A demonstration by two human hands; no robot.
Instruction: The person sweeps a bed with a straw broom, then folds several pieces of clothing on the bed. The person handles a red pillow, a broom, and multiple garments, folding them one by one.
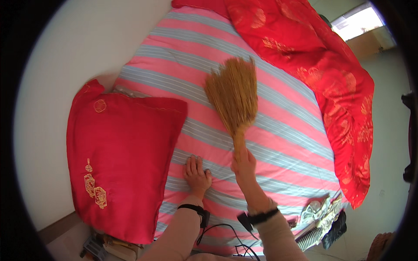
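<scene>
My right hand is closed round the handle of a straw hand broom, whose fanned bristles point away from me over a bed sheet with pink and grey stripes. To its left, my left hand lies palm down on the sheet with its fingers slightly apart and holds nothing. A red satin pillow with gold embroidery is just left of that hand. Both wrists carry a black strap with a small device. Whether the bristles touch the sheet, I cannot tell.
A red quilt with gold patterns is bunched along the bed's far and right edges. Black cables lie on the near part of the bed. Folded cloth items rest at the near right corner. A pale wall borders the left side.
</scene>
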